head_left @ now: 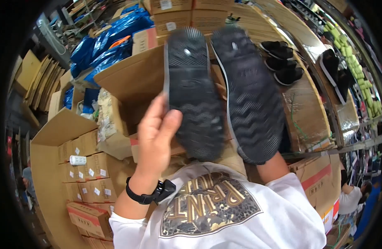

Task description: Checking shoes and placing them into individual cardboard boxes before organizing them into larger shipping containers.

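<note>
"Where are both black shoes (195,108)?"
"In front of the open box (133,76), pointing long-ways toward it. The left hand (155,135) pinches one. The right hand (274,167) hides behind the other; can't tell its grip."

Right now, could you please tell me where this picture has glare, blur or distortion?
Head view: glare whitens folds of the blue plastic; head view: the left-side shoe looks smeared, especially its upper end; head view: the large carton's outer edge bows near the dark round rim.
</note>
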Available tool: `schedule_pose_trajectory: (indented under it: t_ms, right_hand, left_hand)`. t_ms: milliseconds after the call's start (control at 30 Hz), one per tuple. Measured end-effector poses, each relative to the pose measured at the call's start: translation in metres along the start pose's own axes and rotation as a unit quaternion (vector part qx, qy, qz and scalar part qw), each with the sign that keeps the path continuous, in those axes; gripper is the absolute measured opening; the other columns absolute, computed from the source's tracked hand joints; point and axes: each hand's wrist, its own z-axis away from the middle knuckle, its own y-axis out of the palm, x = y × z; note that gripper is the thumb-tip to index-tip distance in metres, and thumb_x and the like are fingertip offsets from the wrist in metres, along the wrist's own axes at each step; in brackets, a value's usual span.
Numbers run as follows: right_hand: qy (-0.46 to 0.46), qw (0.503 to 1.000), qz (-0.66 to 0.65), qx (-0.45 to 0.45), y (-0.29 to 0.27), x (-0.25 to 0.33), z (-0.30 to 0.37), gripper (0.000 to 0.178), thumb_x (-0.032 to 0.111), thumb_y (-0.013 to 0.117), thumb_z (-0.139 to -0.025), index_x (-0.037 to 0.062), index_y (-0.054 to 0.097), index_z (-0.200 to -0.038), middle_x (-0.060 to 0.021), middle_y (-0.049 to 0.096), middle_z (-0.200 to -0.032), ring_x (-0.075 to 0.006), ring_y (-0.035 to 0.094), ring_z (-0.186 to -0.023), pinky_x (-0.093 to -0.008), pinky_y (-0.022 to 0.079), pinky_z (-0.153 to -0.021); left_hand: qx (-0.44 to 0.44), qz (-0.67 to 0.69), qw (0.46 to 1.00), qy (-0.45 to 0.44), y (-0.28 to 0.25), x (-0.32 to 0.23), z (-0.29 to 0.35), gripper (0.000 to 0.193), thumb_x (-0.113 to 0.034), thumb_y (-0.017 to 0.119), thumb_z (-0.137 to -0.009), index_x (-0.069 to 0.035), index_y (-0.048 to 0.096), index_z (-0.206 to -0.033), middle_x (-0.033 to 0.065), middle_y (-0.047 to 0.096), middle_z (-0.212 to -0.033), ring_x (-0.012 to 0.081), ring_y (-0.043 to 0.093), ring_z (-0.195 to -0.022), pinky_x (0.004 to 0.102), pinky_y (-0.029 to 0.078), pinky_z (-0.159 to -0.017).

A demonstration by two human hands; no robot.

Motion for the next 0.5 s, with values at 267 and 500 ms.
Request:
schedule_pose_trajectory:
  t_ms: [267, 500]
  right_hand:
    - [-0.473, 0.707, 0.519, 0.085, 0.087, 0.025, -0.097, 0.019, 0.008, 0.075, -0.083, 0.0033, 0.062, -0.096, -0.0113, 0.068, -0.095, -0.0260, 0.068, -0.089, -0.0392, 0.055, -0.074]
    - [-0.200, 0.548, 0.768, 0.266, 0.037, -0.010, -0.132, 0.027, 0.017, 0.068, -0.089, 0.0065, 0.067, -0.113, -0.0142, 0.064, -0.126, -0.0339, 0.063, -0.110, -0.0409, 0.051, -0.093]
  left_hand:
    - [0.137, -0.745, 0.634, 0.157, -0.099, 0.026, -0.031, 0.047, -0.001, 0.059, -0.085, -0.010, 0.058, -0.132, 0.0099, 0.065, -0.100, 0.0303, 0.061, -0.094, 0.0415, 0.051, -0.083]
    - [0.077, -0.607, 0.770, 0.182, -0.108, -0.022, 0.014, 0.046, -0.020, 0.058, -0.096, -0.001, 0.053, -0.138, 0.0194, 0.059, -0.135, 0.0373, 0.055, -0.124, 0.0470, 0.041, -0.110]
